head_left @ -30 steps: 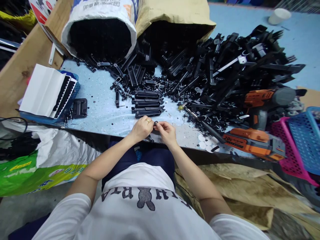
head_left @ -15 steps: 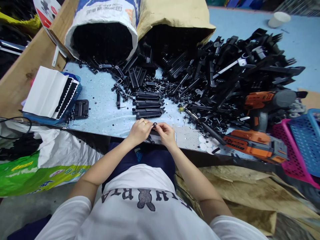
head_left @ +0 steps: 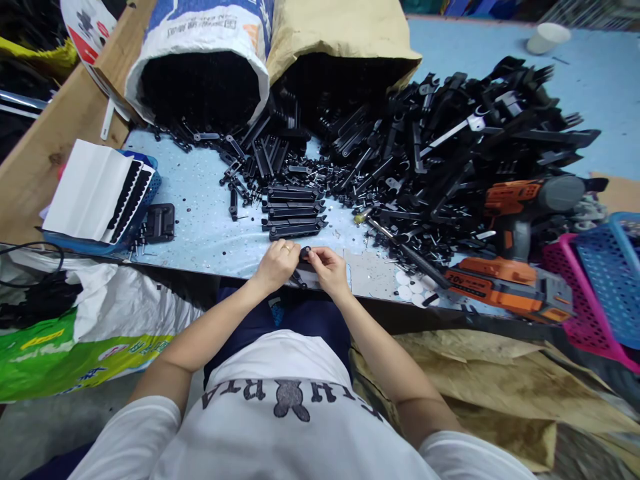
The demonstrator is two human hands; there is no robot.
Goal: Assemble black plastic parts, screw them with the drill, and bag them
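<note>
At the table's front edge, my left hand (head_left: 277, 264) is closed with its fingertips on a small black plastic part (head_left: 305, 253). My right hand (head_left: 330, 269) pinches the same part from the other side, so the two hands almost meet. Another dark piece (head_left: 299, 280) shows just below, between the hands; how it joins the part I cannot tell. Just beyond my fingers lies a row of several black plastic arms (head_left: 295, 228), side by side. Small screws and black pieces (head_left: 310, 175) are scattered behind that row.
An orange cordless drill (head_left: 515, 260) and a black-handled hammer (head_left: 410, 257) lie at the right, before a big heap of black parts (head_left: 480, 133). Two sacks (head_left: 200, 33) gape at the back. A blue basket (head_left: 80, 243) with papers stands left, and a pink basket (head_left: 575, 300) far right.
The black part between my fingers has turned and shows more of its round dark end. My hands stay at nearly the same spot; the whole view has shifted slightly.
</note>
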